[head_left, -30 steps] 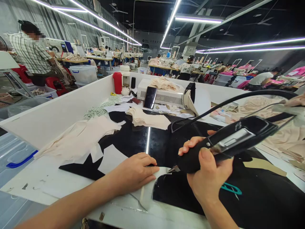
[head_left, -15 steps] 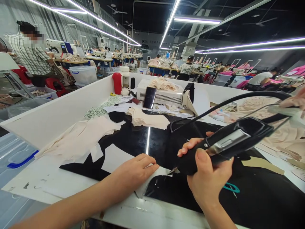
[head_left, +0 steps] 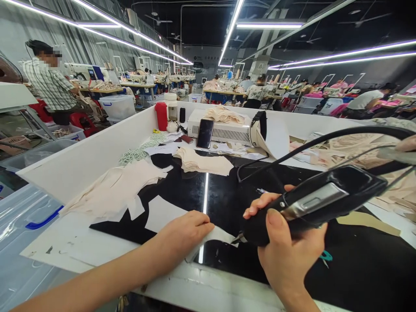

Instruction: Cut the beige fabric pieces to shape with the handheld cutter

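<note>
My left hand (head_left: 191,232) lies on a white flat piece (head_left: 164,214), its fingers closed together and pressing on it. I cannot tell if the piece is cloth or paper. My right hand (head_left: 290,249) is wrapped round a black corded hand tool (head_left: 318,201) with a silver plate and a pointed metal tip. That tip touches the narrow right end of the white piece, or comes very near it. Under both lies a black board (head_left: 182,190). A teal-handled small tool (head_left: 326,255) rests beside my right wrist, partly hidden.
Stacked cream fabric pieces (head_left: 204,162) lie ahead, with more cream fabric (head_left: 113,188) to the left. A phone (head_left: 205,133) leans on a white vented box (head_left: 224,130). The tool's black cable (head_left: 325,141) arches rightward. Another person's hand (head_left: 406,145) shows at the right edge.
The view has shifted slightly. The tool has tilted a little, its body moving right, while its tip stays at the white piece's end. My left hand keeps its hold.
</note>
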Tool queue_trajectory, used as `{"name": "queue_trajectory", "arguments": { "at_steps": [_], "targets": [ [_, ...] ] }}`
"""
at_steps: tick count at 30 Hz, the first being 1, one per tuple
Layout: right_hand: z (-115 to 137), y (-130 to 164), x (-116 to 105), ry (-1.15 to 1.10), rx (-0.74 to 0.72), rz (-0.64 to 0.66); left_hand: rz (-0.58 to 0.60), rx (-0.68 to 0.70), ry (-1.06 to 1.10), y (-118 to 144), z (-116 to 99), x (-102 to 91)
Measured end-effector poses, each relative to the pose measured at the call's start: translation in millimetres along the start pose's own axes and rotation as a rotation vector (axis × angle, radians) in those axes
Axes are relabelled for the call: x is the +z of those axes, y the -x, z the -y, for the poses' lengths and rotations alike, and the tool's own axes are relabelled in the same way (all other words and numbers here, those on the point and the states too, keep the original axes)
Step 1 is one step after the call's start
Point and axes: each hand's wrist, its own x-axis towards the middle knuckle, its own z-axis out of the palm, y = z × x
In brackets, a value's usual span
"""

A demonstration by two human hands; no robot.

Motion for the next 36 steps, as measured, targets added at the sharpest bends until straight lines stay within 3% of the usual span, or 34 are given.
{"name": "queue_trajectory", "arguments": {
  "at_steps": [12,21,36],
  "targets": [
    [0.7,4.7,0.2,0.009,0.008,0.005,0.001,0.021,-0.190,2.0,-3.4,5.1],
    [3.4,7.5,0.2,0.010,0.021,0.004,0.020,0.022,-0.413,-3.0,-25.9,11.7],
    [4.5,4.8,3.3,0.004,0.041,-0.025,-0.141,0.043,-0.443,2.1,-31.8,29.8]
  ]
}}
